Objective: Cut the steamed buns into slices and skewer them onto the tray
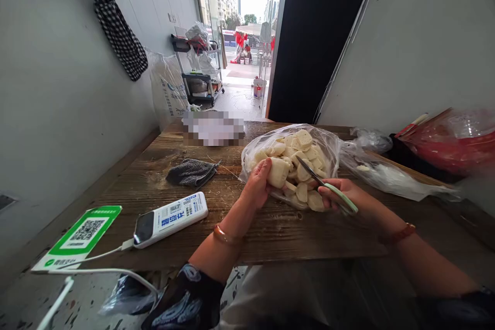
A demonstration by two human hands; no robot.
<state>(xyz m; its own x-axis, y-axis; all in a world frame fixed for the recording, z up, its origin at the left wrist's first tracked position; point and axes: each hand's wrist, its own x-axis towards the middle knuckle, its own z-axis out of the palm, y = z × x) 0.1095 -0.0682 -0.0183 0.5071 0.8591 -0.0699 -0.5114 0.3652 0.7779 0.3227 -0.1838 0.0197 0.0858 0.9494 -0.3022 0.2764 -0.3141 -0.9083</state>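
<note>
My left hand (pixel 258 183) is closed around a pale cream-coloured block of food (pixel 277 172), held above a clear plastic bag (pixel 251 152). Several cut pieces of the same pale food (pixel 305 153) lie heaped in the bag's wide opening. In my right hand (pixel 342 196) is a pair of scissors (pixel 340 197) with a pale green handle, its dark narrow blades pointing up and left over the pieces. The blade tips are apart from the block. My right fingers partly hide the handle.
On the wooden table (pixel 154 165) are a dark grey cloth (pixel 191 172), a white power bank (pixel 172 219) with a cable, and a green QR-code card (pixel 83 232). Plastic bags (pixel 398 172) and a red bag (pixel 444 139) lie at the right. A trolley (pixel 201 75) stands beyond.
</note>
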